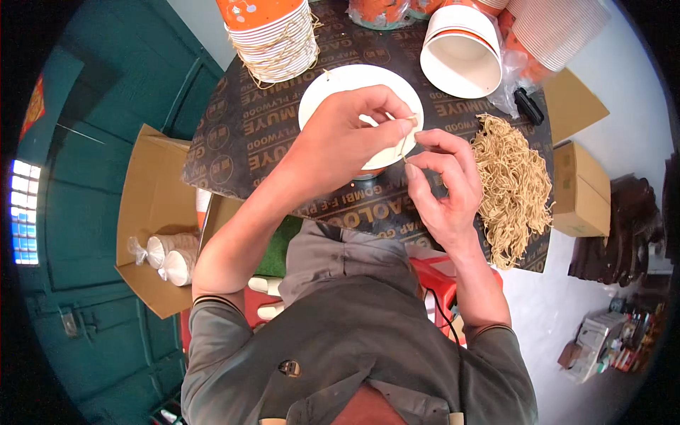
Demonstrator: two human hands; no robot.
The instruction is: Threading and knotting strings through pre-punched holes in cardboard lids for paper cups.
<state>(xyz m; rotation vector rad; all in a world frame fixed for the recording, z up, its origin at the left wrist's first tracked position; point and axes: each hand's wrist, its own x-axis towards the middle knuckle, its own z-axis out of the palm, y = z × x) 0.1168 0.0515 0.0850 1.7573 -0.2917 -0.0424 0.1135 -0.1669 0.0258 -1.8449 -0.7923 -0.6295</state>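
A thin tan strand (404, 146) runs between my two hands. My left hand (354, 131) pinches its upper part between thumb and forefinger, over a white-lined paper bowl (319, 99) on the dark plywood table (241, 159). To the right of the bowl, the fingertips of my right hand (451, 184) close on the strand's lower end; the fingers cover part of this grip. Beside that hand lies a large heap of similar tan strands (511, 184). At the far left stands a stack of orange and white paper bowls (273, 46), with tan strands looped about its sides.
More paper bowls (464, 64) lie on their side at the back right, near wrapped bowl stacks (556, 32) and a small black object (529, 106). An open cardboard box (152, 191) with bagged stacks stands left. A closed carton (582, 188) is right; a red stool (433, 273) is below.
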